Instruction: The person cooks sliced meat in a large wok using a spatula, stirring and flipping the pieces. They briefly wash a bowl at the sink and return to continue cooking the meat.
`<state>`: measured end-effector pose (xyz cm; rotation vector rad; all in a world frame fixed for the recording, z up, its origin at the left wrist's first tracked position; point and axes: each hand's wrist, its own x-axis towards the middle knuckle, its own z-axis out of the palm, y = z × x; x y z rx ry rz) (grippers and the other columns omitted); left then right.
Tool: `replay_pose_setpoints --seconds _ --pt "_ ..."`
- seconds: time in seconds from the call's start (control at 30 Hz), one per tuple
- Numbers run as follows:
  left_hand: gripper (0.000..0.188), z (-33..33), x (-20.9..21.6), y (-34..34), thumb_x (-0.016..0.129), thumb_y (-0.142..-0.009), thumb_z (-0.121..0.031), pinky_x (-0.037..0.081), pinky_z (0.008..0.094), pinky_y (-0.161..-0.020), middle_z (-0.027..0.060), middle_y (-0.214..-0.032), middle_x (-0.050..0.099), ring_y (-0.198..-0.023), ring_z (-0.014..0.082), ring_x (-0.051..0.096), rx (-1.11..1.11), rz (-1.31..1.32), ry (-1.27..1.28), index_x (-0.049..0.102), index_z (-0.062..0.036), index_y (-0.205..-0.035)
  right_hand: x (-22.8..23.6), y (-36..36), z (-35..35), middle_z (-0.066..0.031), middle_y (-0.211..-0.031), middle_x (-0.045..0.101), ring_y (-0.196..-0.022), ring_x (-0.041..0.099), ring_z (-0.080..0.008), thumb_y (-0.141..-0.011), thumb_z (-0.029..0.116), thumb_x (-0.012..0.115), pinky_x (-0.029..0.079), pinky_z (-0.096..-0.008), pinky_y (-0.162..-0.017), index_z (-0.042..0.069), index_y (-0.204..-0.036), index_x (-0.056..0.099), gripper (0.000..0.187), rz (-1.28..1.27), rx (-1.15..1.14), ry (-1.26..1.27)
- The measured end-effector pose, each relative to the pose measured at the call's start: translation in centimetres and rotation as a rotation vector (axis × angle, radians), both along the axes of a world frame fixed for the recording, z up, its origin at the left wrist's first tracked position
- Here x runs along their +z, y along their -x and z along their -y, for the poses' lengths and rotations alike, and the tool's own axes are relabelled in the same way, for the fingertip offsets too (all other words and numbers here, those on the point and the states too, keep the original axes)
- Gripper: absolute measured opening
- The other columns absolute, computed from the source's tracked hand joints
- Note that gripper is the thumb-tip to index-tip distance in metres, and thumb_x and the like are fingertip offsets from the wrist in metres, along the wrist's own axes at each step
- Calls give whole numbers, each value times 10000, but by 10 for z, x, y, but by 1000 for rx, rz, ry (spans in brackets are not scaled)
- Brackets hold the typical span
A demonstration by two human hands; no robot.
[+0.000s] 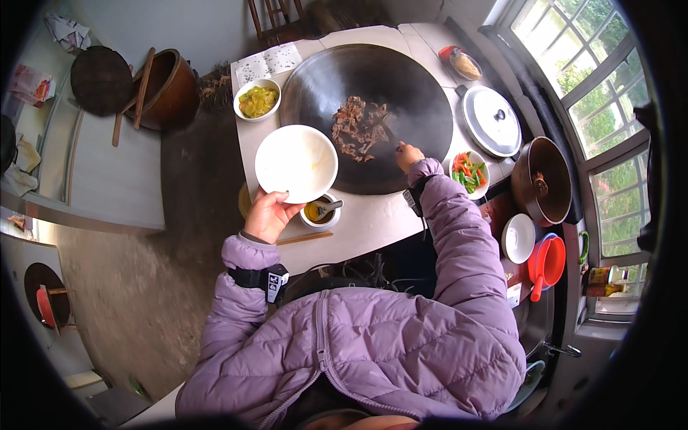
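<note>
In my left hand (269, 216) is a white bowl (296, 163), tilted toward the wok with its inside showing and only a little residue in it. My fingers and thumb grip its near rim. Out over the right part of the large black wok (401, 72), my right hand (408, 156) is closed round the handle of a dark spatula (389, 127). The spatula's blade is hard to make out against the wok, close to the browned meat pieces (351, 122) lying in the middle. Faint steam rises there.
Around the wok stand a bowl of yellow-green vegetables (258, 102), a bowl of cut peppers (469, 175) and a steel lid (491, 120). Below my left bowl are a seasoning bowl (309, 221) with a spoon and chopsticks (304, 238). A brown pot (559, 179) stands right.
</note>
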<state>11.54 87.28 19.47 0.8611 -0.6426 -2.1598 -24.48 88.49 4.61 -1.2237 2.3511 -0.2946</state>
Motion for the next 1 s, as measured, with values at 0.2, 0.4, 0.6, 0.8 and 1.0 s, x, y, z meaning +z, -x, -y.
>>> replay_pose_setpoints --seconds 0.2,0.4,0.6,0.8,1.0 --pt "513 3 -5 -6 443 -736 4 503 386 -779 115 -1128 455 -948 270 544 -41 -21 -1 330 -106 -1224 11 -8 -38 -17 -479 388 -339 395 -126 -860 225 450 304 -273 -310 101 -1110 498 284 717 -311 16" --pt "533 3 -13 0 466 -728 -7 498 407 -769 114 -1106 458 -923 282 553 -144 -55 -15 306 -131 -1221 46 -43 -113 -3 -535 421 -346 365 -87 -852 283 465 314 -241 -316 208 -1273 383 435 831 -415 25" --pt "539 -11 -12 18 470 -703 -9 487 406 -804 137 -1158 452 -1008 292 511 -288 -183 -25 335 -80 -1220 40 -80 -161 -31 -600 458 -387 405 -91 -811 179 527 352 -232 -344 166 -1299 339 523 823 -428 78" --pt "535 -24 -4 22 482 -687 -3 489 401 -810 142 -1117 475 -977 282 530 -410 -215 -69 351 -43 -1204 30 -89 -165 -143 -737 559 -591 561 -256 -710 199 595 459 -336 -554 107 -1166 481 480 503 -135 208" --pt "521 -32 -7 34 469 -694 1 491 404 -793 136 -1104 470 -972 278 526 -431 -165 -79 354 -57 -1199 91 -100 -154 -113 -917 564 -744 591 -193 -772 445 556 463 -288 -558 60 -1224 418 609 872 -157 365"
